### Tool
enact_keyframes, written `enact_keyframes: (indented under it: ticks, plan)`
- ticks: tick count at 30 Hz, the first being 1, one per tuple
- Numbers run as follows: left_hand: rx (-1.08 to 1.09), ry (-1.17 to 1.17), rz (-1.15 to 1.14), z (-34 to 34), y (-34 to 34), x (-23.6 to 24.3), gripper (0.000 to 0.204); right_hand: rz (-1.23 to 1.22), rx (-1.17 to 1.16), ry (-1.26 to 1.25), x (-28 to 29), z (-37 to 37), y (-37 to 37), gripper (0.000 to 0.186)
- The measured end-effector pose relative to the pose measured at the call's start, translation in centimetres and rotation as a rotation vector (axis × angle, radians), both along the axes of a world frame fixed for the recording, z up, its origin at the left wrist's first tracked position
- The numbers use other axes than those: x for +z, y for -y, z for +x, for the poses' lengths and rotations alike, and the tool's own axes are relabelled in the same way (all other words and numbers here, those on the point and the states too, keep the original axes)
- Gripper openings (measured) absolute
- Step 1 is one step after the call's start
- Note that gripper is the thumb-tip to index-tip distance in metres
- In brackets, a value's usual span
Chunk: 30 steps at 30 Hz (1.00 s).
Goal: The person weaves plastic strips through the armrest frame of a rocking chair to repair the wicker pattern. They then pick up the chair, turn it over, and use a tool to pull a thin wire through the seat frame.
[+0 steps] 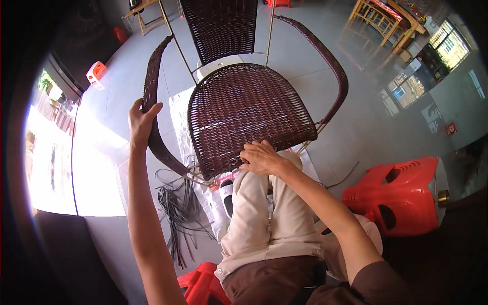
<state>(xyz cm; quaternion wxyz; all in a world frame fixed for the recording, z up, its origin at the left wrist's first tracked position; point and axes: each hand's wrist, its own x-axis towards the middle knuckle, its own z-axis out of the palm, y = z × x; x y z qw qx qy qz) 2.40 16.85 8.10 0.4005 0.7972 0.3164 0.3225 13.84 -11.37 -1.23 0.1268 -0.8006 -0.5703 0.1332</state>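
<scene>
A dark brown woven rattan chair [244,109] on a metal frame stands in front of me, its seat facing up. My left hand [140,122] grips the chair's left woven armrest [150,86] partway along its curve. My right hand [262,157] rests on the seat's front edge above my raised knee in beige trousers [254,208], its fingers curled at the weave. Whether it pinches a strand I cannot tell.
A bundle of dark loose rattan strips [178,213] lies on the grey floor at lower left, next to clear plastic sheeting [180,109]. A red plastic stool [401,195] lies on its side at right; another red stool [201,287] is under me. Wooden furniture [384,23] stands far back.
</scene>
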Motion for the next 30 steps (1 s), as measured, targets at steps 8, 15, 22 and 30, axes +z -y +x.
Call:
enact_keyframes:
  ticks: [8, 15, 22, 30]
  plan:
    - [0.11, 0.029, 0.065, 0.5, 0.9, -0.2, 0.05, -0.21, 0.299, 0.262, -1.9, -5.3, 1.9, 0.013]
    - [0.272, 0.223, 0.672, -1.5, 7.7, -1.0, 0.04, 0.078, 0.411, 0.162, -2.0, -13.1, 8.7, 0.006]
    - [-0.72, -0.17, 0.222, -7.3, 21.6, -11.5, 0.032, -0.045, 0.286, 0.182, 6.0, -10.7, 12.0, 0.006]
    - [-0.568, -0.214, 0.205, -6.5, 22.7, -14.3, 0.029, -0.027, 0.258, 0.284, 13.1, -8.1, 16.9, 0.006]
